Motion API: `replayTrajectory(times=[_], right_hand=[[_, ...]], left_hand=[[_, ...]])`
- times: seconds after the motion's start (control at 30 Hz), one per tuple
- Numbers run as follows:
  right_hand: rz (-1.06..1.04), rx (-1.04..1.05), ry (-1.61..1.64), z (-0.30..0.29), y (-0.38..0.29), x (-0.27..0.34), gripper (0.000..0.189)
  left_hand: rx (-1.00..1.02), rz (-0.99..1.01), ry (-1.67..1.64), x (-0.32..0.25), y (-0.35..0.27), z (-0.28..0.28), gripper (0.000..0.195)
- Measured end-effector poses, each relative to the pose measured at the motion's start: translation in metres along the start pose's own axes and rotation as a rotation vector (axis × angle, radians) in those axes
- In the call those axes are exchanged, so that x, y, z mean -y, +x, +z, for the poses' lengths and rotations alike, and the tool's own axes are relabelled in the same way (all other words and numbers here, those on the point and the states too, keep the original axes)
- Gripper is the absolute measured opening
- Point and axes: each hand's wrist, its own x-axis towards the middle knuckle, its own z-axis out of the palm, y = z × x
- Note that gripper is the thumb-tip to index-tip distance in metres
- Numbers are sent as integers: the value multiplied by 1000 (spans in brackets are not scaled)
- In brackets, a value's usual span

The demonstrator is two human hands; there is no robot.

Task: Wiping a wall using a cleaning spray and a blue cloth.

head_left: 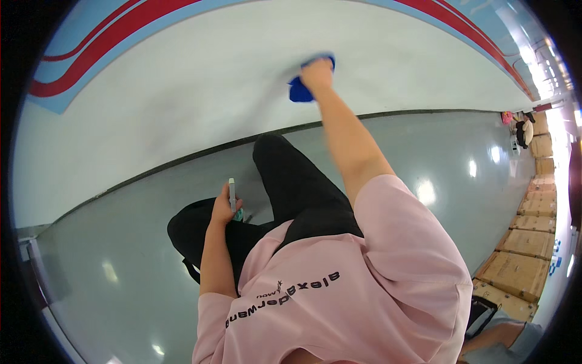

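My right hand [317, 74], arm stretched out, is closed on a blue cloth [301, 91] against the white wall [218, 68]. Part of the cloth sticks out on both sides of the fist. Down by my bent left knee, my left hand [226, 202] grips a slim, light grey stick-like object with a pale green tip [232, 193]; what it is cannot be told. Something green [238, 214] shows just below that hand, partly hidden.
A dark skirting strip [191, 156] parts the wall from the glossy grey floor [132, 241]. Red and blue stripes [113, 32] are painted above. Wooden crates [514, 273] line the right side. One person [525, 131] sits far off at the right; another person's limb [495, 336] shows at lower right.
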Motion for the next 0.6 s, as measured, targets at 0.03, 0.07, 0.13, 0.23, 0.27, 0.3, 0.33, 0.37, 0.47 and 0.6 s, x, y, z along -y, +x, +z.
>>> replayTrajectory(times=[0.03,0.07,0.13,0.23,0.27,0.3,0.33,0.37,0.47,0.6], right_hand=[[95,199,279,11,-12,-9,34],[32,282,74,38,-26,-49,35],[385,52,250,70,-66,-78,45],[315,241,266,97,-131,-104,45],[331,353,276,105,-153,-108,41],[346,469,284,112,-177,-109,38],[359,546,262,122,-204,-114,37],[378,616,238,131,-227,-122,36],[328,838,137,145,-272,-140,34],[239,864,101,131,-262,-122,32]], left_hand=[[-25,-18,-13,10,-6,-3,60],[-24,0,-14,7,-4,-3,60],[-62,-5,-44,6,-10,-4,61],[-83,-1,-50,8,-11,-7,63],[-89,-27,-62,8,-11,-7,63],[-61,-36,-57,9,-12,-10,64],[-28,-36,-48,10,-11,-11,65],[-27,-45,-56,11,-7,-9,65],[-45,-3,13,15,-4,0,65],[-90,18,-31,2,-16,-6,64]])
